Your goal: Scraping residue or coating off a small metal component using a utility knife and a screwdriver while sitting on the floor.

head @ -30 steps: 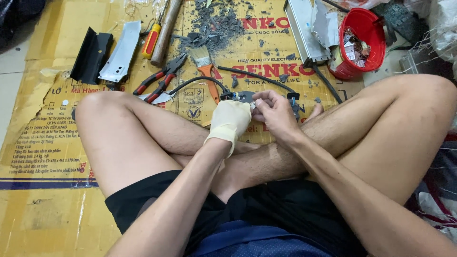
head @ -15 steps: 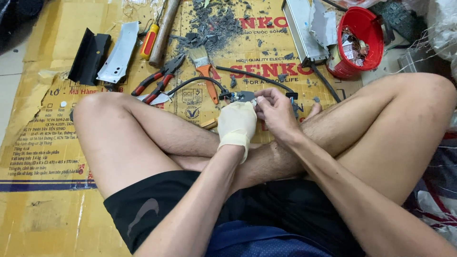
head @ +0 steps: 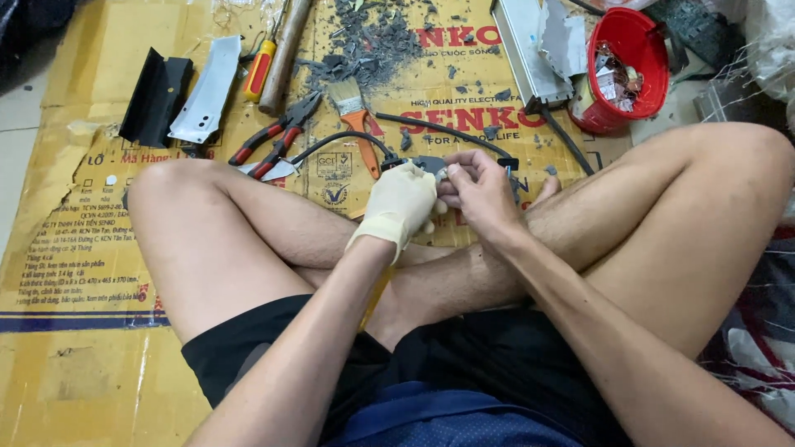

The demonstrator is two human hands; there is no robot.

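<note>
I sit cross-legged on flattened cardboard [head: 74, 273]. My left hand [head: 402, 203], in a pale latex glove, and my bare right hand [head: 479, 192] meet above my crossed shins. Together they grip a small grey part [head: 431, 165] with a black cable [head: 331, 147] running off to the left. The part is mostly hidden by my fingers. An orange-handled paintbrush [head: 358, 122] lies just beyond my hands.
Red-handled pliers [head: 277, 141], a wooden-handled hammer [head: 284, 58], a screwdriver [head: 258, 68], a black bracket [head: 156, 97] and a grey metal plate [head: 204, 101] lie at the left. Grey debris [head: 373, 37] sits at the top. A red bucket [head: 627, 70] and metal housing [head: 530, 50] are at the right.
Both hands stay together on the small part; they have shifted slightly, with the gloved hand raised a little. Nothing else moved.
</note>
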